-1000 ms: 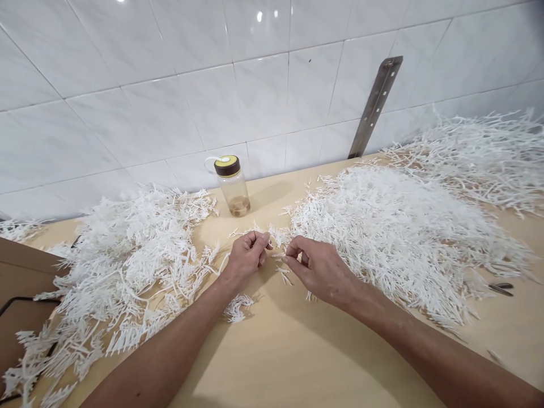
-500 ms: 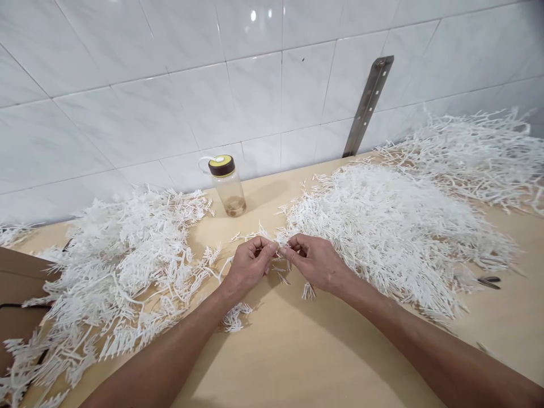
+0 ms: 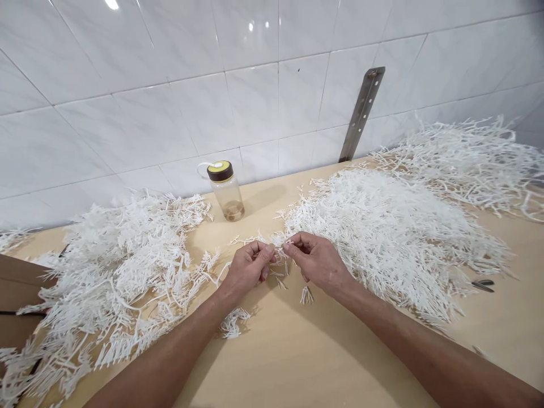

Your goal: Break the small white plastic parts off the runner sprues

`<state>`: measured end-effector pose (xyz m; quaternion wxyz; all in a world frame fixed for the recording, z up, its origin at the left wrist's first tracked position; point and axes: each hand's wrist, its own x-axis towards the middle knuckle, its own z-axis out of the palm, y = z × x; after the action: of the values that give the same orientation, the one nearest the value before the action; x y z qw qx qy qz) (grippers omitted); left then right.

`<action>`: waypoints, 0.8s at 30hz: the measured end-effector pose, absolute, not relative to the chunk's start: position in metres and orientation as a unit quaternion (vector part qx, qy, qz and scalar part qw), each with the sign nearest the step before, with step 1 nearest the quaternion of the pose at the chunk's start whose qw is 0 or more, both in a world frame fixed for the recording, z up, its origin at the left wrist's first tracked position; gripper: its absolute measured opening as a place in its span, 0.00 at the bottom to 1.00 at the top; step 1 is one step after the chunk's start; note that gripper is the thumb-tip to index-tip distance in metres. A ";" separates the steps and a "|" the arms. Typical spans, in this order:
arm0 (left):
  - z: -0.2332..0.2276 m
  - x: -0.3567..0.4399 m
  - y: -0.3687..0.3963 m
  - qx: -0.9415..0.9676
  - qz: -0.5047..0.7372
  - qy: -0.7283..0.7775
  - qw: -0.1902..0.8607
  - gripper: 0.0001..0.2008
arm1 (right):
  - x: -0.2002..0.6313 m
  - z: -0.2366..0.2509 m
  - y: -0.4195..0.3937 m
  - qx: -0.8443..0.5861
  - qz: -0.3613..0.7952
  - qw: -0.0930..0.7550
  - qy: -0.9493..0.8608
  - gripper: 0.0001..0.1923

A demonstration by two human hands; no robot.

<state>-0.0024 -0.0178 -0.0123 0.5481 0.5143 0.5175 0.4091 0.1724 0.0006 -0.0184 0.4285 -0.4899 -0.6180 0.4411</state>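
Observation:
Above the middle of the table my left hand (image 3: 250, 265) is closed, thumb against forefinger, pinching a thin white branched plastic sprig (image 3: 279, 247). Facing it, my right hand (image 3: 318, 262) is closed as well, its fingertips at the sprig's other side. The fingers cover much of the sprig. Just beyond my right hand spreads a large pile of small white sprigs (image 3: 382, 221). To the left of my left hand lies a tangled heap of white branched pieces (image 3: 136, 243). A few loose sprigs (image 3: 306, 295) rest on the table below the hands.
A clear bottle (image 3: 228, 195) with a yellow and black lid stands near the tiled wall (image 3: 255, 102). A metal bracket (image 3: 361, 116) leans there. Long white stems (image 3: 467, 161) lie far right, small dark snips (image 3: 483, 285) at right, a cardboard box (image 3: 21, 294) at left.
My fingertips have drawn slightly apart, showing more of the white sprig between them. The whole view has shifted a little, with the bottle and wall lower in it.

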 end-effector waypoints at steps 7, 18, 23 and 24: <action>-0.008 0.001 -0.020 0.513 0.381 0.573 0.514 0.25 | 0.165 -0.021 -0.006 -0.467 0.416 0.443 -0.643 0.09; -0.004 0.003 -0.021 0.383 0.448 0.498 0.636 0.22 | 0.164 -0.025 -0.006 -0.432 0.354 0.452 -0.695 0.07; -0.003 0.001 -0.018 0.338 0.468 0.496 0.649 0.13 | 0.164 -0.026 -0.007 -0.451 0.405 0.450 -0.656 0.09; -0.003 0.000 -0.018 0.334 0.471 0.499 0.647 0.12 | 0.164 -0.026 -0.007 -0.456 0.413 0.448 -0.649 0.10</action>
<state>0.0004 -0.0176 -0.0031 0.6467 0.3343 0.4986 0.4706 0.1638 -0.0069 -0.0260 0.4480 -0.4556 -0.6489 0.4131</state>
